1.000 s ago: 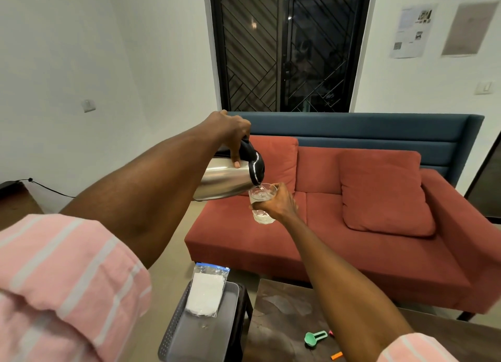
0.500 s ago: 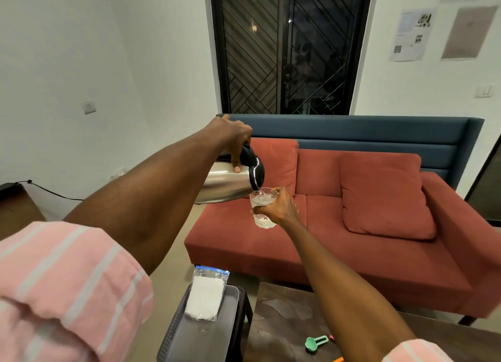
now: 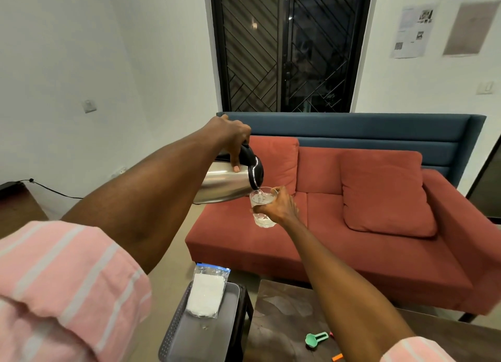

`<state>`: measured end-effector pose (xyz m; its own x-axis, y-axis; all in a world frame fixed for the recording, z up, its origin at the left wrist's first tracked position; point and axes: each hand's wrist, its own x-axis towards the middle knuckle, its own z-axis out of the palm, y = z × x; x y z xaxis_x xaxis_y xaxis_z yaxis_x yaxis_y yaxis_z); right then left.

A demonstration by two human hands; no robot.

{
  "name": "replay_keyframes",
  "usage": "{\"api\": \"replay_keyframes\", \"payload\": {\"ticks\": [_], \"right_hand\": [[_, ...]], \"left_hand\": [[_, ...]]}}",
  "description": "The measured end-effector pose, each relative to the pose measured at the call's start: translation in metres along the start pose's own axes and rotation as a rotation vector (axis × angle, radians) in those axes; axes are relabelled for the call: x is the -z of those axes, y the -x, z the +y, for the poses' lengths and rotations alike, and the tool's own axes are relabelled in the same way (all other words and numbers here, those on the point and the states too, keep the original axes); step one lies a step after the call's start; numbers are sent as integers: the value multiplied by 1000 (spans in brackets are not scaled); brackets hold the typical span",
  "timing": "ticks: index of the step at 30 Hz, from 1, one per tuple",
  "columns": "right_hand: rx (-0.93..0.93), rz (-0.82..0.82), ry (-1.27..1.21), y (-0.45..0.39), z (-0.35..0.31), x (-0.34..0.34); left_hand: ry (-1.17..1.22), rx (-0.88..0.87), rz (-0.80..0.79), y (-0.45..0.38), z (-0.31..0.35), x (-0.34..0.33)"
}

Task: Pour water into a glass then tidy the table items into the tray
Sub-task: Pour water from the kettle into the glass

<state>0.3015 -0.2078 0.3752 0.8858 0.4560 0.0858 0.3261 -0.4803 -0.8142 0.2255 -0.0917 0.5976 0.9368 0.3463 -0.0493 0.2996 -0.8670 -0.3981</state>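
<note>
Pouring is under way: the left hand, fingers wrapped round the handle, tips the steel kettle into the glass, gripped mid-air by the right hand. The tray holds only a bag; the green clip waits on the table.

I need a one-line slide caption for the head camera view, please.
Left hand tilts a steel kettle to pour water into a glass held by the right hand, above a red sofa.
</note>
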Motion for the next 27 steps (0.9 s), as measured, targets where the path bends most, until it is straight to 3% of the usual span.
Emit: {"api": "replay_keyframes", "payload": {"ticks": [27], "right_hand": [[12, 16, 4, 3, -6, 1]], "left_hand": [[65, 27, -14, 2, -15, -3]]}}
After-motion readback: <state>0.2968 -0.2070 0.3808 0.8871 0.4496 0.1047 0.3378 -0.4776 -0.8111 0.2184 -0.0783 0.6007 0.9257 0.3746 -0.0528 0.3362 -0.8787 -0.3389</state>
